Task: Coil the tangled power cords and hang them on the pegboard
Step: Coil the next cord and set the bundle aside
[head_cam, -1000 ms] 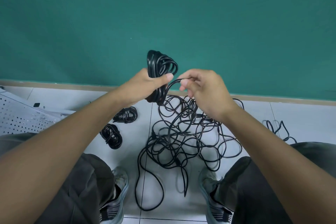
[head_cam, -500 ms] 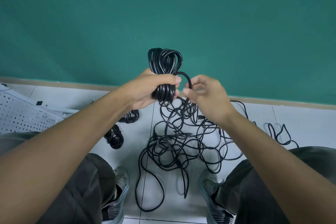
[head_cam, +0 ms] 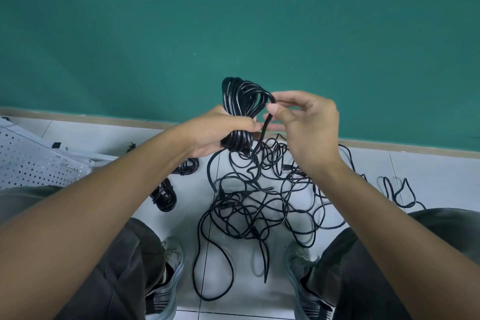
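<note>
Right hand (head_cam: 309,125) has lifted, pinching the cord's next loop (head_cam: 268,112) onto the coil (head_cam: 240,112) gripped in left hand (head_cam: 220,132); floor tangle (head_cam: 259,202) remains.

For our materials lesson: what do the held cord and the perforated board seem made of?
Coiled cord: likely rubber or PVC sheathing, glossy black; it bends in smooth loops and shows highlights. Perforated board: probably painted sheet metal, matte white; thin, with regular punched holes.

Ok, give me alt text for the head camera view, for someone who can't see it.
A person's left hand grips a half-wound black cord coil while the right hand pinches its free strand. Below, tangled cords sprawl on white floor tiles between their shoes.
</note>
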Tool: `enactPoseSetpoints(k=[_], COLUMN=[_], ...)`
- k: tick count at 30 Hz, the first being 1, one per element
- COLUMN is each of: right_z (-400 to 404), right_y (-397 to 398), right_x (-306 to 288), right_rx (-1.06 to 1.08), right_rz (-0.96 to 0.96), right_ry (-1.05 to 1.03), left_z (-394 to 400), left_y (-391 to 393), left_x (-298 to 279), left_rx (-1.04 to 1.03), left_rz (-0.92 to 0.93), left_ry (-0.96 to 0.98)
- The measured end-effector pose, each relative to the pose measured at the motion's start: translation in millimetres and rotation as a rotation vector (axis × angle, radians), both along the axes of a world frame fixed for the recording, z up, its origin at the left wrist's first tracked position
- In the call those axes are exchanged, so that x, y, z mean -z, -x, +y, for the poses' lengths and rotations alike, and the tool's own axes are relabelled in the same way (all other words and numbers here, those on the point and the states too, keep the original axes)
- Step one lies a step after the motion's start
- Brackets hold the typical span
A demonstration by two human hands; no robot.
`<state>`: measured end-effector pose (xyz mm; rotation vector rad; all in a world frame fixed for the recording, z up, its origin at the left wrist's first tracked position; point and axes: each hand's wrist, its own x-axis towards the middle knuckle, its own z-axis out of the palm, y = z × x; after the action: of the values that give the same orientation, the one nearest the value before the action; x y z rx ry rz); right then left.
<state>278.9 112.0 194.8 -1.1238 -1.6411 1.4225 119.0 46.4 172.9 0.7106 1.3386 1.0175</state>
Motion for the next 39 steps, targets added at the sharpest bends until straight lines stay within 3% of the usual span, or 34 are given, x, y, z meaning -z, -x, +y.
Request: enactPoseSetpoints(k=[9, 13, 16, 22, 28, 39], right_z=[3, 6, 8, -22, -35, -37], right_y=[1, 5, 5, 11, 16, 0], right_x=[-2, 3, 6, 25, 32, 25], right_rx=[0.077, 0.114, 0.110, -0.233, -0.319, -0.640], right_rz=[-0.089, -0.107, -0.103, 0.014, -0.038, -0.383], right_ry=[-0.135, -0.266, -0.160, 0.295, 0.361, 0.201], left_z=[-2, -2, -1, 6, 12, 11], left_y=[-9, -13, -14, -1, 15, 46], left_x=[-5, 2, 1, -9, -8, 4], left_rx=[0.119, 0.006, -0.074, -0.308, -0.571, -0.918], left_rz=[-0.046, -0.074, -0.048, -0.227, -0.334, -0.110], left_ry=[-0.055, -0.056, -0.077, -0.093, -0.113, 0.003])
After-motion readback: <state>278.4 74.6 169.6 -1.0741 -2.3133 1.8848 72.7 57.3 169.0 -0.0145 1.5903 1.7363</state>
